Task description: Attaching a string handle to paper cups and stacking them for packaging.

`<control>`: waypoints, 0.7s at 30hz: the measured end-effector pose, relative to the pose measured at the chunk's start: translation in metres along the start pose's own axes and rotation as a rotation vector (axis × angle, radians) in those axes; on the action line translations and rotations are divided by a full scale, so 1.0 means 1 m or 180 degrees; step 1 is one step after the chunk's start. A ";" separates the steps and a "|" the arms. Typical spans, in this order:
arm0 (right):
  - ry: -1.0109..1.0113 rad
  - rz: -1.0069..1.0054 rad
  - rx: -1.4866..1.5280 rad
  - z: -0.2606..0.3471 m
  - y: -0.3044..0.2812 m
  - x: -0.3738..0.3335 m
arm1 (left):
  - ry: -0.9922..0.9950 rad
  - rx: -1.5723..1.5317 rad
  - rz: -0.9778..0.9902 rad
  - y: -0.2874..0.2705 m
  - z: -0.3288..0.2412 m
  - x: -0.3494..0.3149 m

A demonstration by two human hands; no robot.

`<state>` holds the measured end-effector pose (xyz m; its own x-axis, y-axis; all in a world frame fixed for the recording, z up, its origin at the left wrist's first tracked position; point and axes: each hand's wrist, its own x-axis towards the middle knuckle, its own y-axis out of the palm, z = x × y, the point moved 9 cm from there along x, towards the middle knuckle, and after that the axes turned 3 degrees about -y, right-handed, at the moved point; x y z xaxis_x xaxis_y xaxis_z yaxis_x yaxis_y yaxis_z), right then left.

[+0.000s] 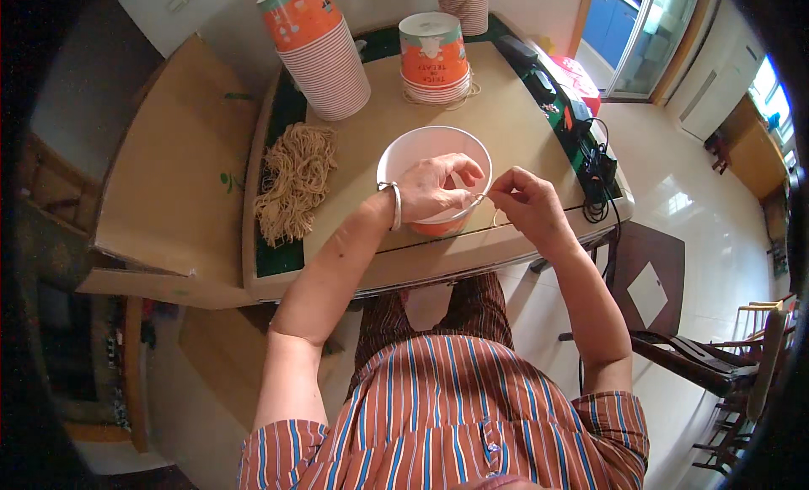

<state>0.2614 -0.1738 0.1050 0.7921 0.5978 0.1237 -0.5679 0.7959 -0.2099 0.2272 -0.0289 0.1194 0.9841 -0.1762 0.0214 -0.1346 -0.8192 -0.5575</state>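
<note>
A paper bucket [400, 157], white inside and orange outside, stands near the table's front edge. My left hand [425, 188] reaches over its mouth, thumb and a finger closed near a thin beige cord [495, 219] at the right rim; the other fingers curve loosely. On the outer side of that rim, my right hand [531, 205] pinches the same cord between thumb and forefinger. A short end of cord hangs below the right fingers. The exact contact of the left fingertips is partly hidden.
A heap of beige cords [295, 182] lies at left. Behind stand a tall stack of paper buckets [324, 69], a short upside-down stack [434, 60] with cord loops round it, and another stack [465, 5]. Black cables [597, 174] and power strips line the right edge. A cardboard box [173, 170] stands left.
</note>
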 end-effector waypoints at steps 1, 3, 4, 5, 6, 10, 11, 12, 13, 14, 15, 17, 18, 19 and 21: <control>-0.0001 0.0002 0.0003 0.000 0.000 0.000 | -0.0003 0.0002 -0.0001 0.000 0.003 0.000; -0.0011 0.0033 0.0092 0.001 0.001 -0.001 | -0.0008 -0.0169 0.0316 0.009 0.006 0.002; -0.0011 0.0029 0.0090 0.001 0.000 -0.001 | -0.0004 -0.0169 0.0319 0.009 0.007 0.001; -0.0034 0.0035 0.0115 0.002 0.001 -0.001 | -0.0108 -0.0199 0.0418 0.012 0.009 -0.001; -0.0057 0.0041 0.0140 0.002 0.001 -0.001 | -0.0212 -0.0228 0.0516 0.014 0.011 -0.002; -0.0074 0.0037 0.0113 0.000 0.001 -0.001 | -0.0172 -0.0084 0.0540 0.011 0.002 -0.005; -0.0047 0.0037 0.0073 -0.001 0.001 -0.001 | -0.0239 -0.0067 0.0558 0.009 0.000 -0.005; -0.0019 0.0036 0.0032 -0.002 0.000 -0.001 | -0.0305 -0.0049 0.0577 0.009 0.000 -0.006; -0.0017 0.0033 0.0033 -0.003 0.000 -0.002 | -0.0305 -0.0049 0.0580 0.009 0.000 -0.006; -0.0015 0.0033 0.0016 -0.004 -0.001 -0.002 | -0.0263 -0.0084 0.0586 0.010 -0.002 -0.006; -0.0013 0.0032 -0.0002 -0.006 -0.001 -0.002 | -0.0219 -0.0119 0.0592 0.011 -0.003 -0.005; -0.0051 0.0012 0.0048 -0.008 0.000 -0.002 | -0.0183 -0.0159 0.0608 0.012 -0.002 -0.003; -0.0092 -0.0006 0.0097 -0.008 0.000 -0.002 | -0.0147 -0.0198 0.0622 0.013 -0.001 -0.003; -0.0092 -0.0005 0.0099 -0.007 0.000 -0.003 | -0.0149 -0.0197 0.0621 0.015 0.004 -0.001; 0.0042 0.0025 0.0142 -0.007 0.002 -0.003 | -0.0100 -0.0481 0.0605 0.017 0.007 0.000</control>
<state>0.2591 -0.1746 0.0972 0.7902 0.6030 0.1095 -0.5834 0.7948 -0.1674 0.2262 -0.0386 0.1039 0.9423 -0.3198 -0.0991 -0.3310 -0.8457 -0.4186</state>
